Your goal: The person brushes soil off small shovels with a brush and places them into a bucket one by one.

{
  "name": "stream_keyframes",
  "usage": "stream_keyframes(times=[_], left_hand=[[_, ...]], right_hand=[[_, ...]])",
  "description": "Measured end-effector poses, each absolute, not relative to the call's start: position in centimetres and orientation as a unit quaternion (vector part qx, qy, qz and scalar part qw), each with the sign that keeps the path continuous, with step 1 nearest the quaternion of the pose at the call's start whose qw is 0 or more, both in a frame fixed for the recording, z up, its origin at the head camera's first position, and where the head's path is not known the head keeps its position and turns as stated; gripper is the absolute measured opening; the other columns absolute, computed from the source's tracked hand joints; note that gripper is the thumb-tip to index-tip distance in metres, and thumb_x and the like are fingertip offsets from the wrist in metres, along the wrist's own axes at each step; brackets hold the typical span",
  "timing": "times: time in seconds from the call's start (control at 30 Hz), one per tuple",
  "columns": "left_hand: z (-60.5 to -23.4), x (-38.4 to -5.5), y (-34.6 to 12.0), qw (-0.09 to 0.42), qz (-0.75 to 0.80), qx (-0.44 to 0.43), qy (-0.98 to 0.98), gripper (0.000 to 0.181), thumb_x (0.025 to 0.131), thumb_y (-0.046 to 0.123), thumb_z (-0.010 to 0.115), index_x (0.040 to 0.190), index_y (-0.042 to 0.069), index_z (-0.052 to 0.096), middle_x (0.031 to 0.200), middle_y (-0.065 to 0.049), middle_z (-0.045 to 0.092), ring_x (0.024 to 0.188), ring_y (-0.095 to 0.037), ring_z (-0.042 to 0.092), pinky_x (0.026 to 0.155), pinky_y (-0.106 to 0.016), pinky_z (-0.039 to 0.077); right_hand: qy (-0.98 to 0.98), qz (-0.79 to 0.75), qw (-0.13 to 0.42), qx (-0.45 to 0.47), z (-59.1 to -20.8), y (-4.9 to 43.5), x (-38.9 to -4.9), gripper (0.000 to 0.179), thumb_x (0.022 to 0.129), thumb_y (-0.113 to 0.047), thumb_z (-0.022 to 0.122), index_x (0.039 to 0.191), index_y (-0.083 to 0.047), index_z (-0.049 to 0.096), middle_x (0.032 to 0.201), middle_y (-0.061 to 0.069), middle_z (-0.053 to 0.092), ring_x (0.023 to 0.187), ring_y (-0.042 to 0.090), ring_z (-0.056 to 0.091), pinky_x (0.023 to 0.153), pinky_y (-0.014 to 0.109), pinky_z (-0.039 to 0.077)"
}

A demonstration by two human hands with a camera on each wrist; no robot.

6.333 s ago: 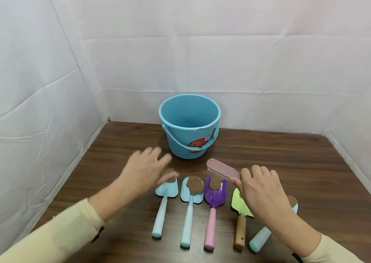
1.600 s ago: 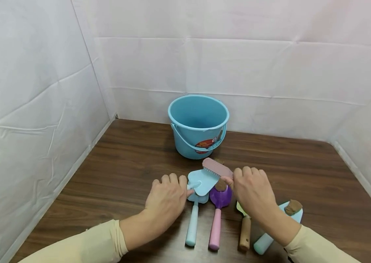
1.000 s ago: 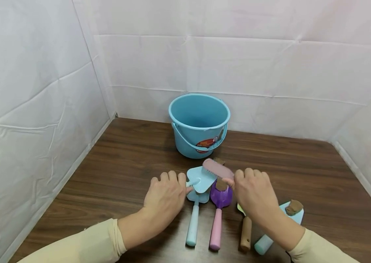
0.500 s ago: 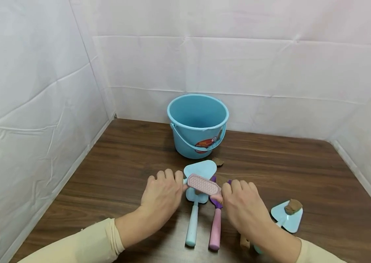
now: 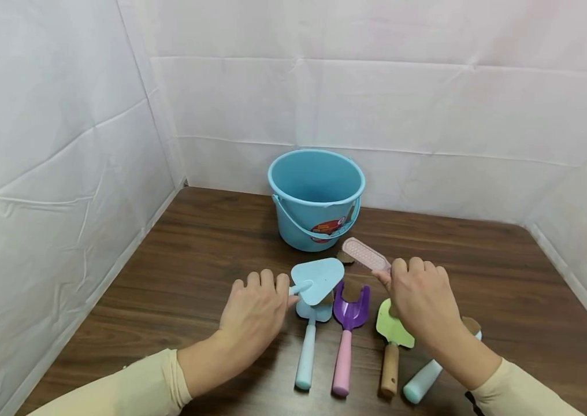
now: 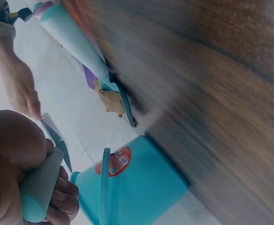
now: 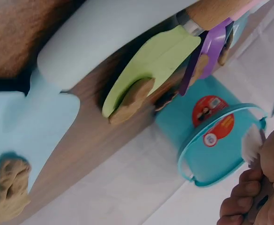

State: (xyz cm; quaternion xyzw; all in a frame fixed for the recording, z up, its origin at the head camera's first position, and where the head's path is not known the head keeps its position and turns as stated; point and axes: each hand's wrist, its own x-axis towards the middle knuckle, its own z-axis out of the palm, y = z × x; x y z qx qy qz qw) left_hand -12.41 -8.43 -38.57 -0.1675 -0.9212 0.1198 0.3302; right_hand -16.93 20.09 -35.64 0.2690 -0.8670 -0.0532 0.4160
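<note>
My left hand (image 5: 254,312) grips the handle (image 6: 42,187) of a light blue trowel, its blade (image 5: 318,279) raised and bare in the head view. My right hand (image 5: 423,297) holds a pink brush (image 5: 365,254) up and to the right of that blade, apart from it. White bristles (image 7: 251,144) show in the right wrist view. Beneath the raised blade lies another light blue trowel (image 5: 306,355), partly covered. Beside it are a purple fork-shaped scoop (image 5: 352,312) with a pink handle and a green trowel (image 5: 393,329) with a wooden handle.
A blue bucket (image 5: 309,225) stands behind the tools, its handle hanging in front. A brown clay-like lump (image 5: 345,257) lies on the wooden table at its foot. Another light blue tool (image 5: 422,381), bearing a brown lump (image 7: 12,190), lies under my right forearm. White cloth walls surround the table.
My left hand has taken the leftmost trowel and raised it. A brown lump now lies near the bucket. The brush passed over the blade, turned, swung toward my left hand, then moved back right.
</note>
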Motion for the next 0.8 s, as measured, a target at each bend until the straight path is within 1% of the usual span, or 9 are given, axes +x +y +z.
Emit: stream_keyframes(times=[0.17, 0.4, 0.5, 0.6, 0.67, 0.73, 0.8], left_hand=[[-38.7, -12.6, -8.6, 0.322, 0.118, -0.165, -0.925, 0.051, 0.096, 0.056, 0.061, 0.075, 0.012, 0.046, 0.063, -0.003, 0.040, 0.053, -0.019, 0.043, 0.044, -0.028, 0.031], [-38.7, -12.8, -8.9, 0.314, 0.119, -0.159, -0.928, 0.052, 0.096, 0.057, 0.061, 0.074, 0.012, 0.045, 0.063, -0.003, 0.036, 0.051, -0.018, 0.040, 0.042, -0.027, 0.029], [-38.6, -12.8, -8.9, 0.311, 0.121, -0.156, -0.930, 0.053, 0.095, 0.057, 0.062, 0.074, 0.012, 0.045, 0.063, -0.004, 0.036, 0.051, -0.018, 0.040, 0.042, -0.027, 0.029], [-38.4, -12.7, -8.6, 0.307, 0.121, -0.157, -0.931, 0.051, 0.096, 0.056, 0.061, 0.075, 0.011, 0.047, 0.064, -0.004, 0.037, 0.052, -0.018, 0.041, 0.043, -0.027, 0.030], [-38.4, -12.6, -8.3, 0.310, 0.124, -0.159, -0.929, 0.051, 0.097, 0.056, 0.059, 0.076, 0.012, 0.048, 0.065, -0.004, 0.038, 0.054, -0.019, 0.043, 0.044, -0.028, 0.031], [-38.3, -12.4, -7.9, 0.319, 0.130, -0.159, -0.925, 0.050, 0.097, 0.057, 0.058, 0.077, 0.012, 0.049, 0.066, -0.004, 0.040, 0.056, -0.019, 0.044, 0.045, -0.029, 0.031], [-38.4, -12.3, -7.7, 0.328, 0.137, -0.158, -0.921, 0.051, 0.097, 0.058, 0.058, 0.076, 0.012, 0.049, 0.066, -0.004, 0.041, 0.056, -0.019, 0.045, 0.045, -0.029, 0.032]], right_hand=[[-0.864, -0.045, 0.414, 0.284, -35.5, 19.8, -16.3, 0.055, 0.110, -0.047, 0.027, 0.066, -0.014, 0.023, 0.062, -0.003, 0.013, 0.047, 0.014, 0.015, 0.044, 0.029, 0.015], [-0.865, -0.035, 0.414, 0.281, -35.2, 19.6, -15.9, 0.057, 0.110, -0.049, 0.025, 0.065, -0.013, 0.025, 0.061, -0.003, 0.015, 0.048, 0.015, 0.016, 0.045, 0.030, 0.016], [-0.877, -0.044, 0.381, 0.289, -35.3, 19.3, -15.3, 0.059, 0.110, -0.050, 0.021, 0.065, -0.013, 0.028, 0.060, -0.002, 0.017, 0.049, 0.014, 0.018, 0.045, 0.030, 0.017], [-0.895, -0.063, 0.321, 0.302, -35.8, 18.4, -14.2, 0.062, 0.110, -0.051, 0.015, 0.067, -0.011, 0.034, 0.061, -0.001, 0.022, 0.051, 0.014, 0.022, 0.047, 0.029, 0.019], [-0.900, -0.074, 0.293, 0.313, -36.3, 17.7, -13.4, 0.063, 0.109, -0.051, 0.010, 0.069, -0.010, 0.037, 0.062, -0.001, 0.024, 0.053, 0.014, 0.022, 0.049, 0.029, 0.019], [-0.902, -0.080, 0.284, 0.316, -36.6, 17.4, -12.9, 0.064, 0.109, -0.051, 0.009, 0.069, -0.010, 0.038, 0.062, 0.000, 0.025, 0.053, 0.014, 0.022, 0.050, 0.029, 0.018], [-0.898, -0.081, 0.300, 0.311, -36.8, 17.5, -13.0, 0.064, 0.109, -0.051, 0.010, 0.068, -0.010, 0.037, 0.062, 0.000, 0.024, 0.053, 0.014, 0.021, 0.051, 0.029, 0.017]])
